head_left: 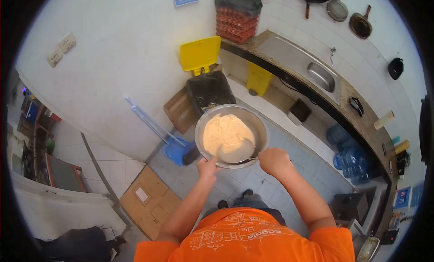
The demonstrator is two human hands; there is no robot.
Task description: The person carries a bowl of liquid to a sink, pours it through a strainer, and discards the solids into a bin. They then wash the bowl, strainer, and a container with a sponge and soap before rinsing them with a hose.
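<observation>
A round metal bowl [264, 121] is held up in front of my body, tilted so that its inside faces me. In it lies a thick, pale orange mixture [224, 128]. My left hand [208, 168] grips the bowl's lower left rim, with the thumb over the edge. At the lower right rim, my right hand [275, 161] is closed in a fist around the handle of a broad round-headed utensil [237, 152]. Its pale head rests in the mixture; I cannot make out its exact kind. Most of the handle is hidden by my fist.
An open trash bin [212, 88] with a yellow lid stands just beyond the bowl, beside a cardboard box [176, 110]. A blue dustpan [174, 150] and broom lie left. A counter with a sink [321, 77] curves along the right, with water jugs [352, 162] below. Egg trays [236, 25] stand at its far end.
</observation>
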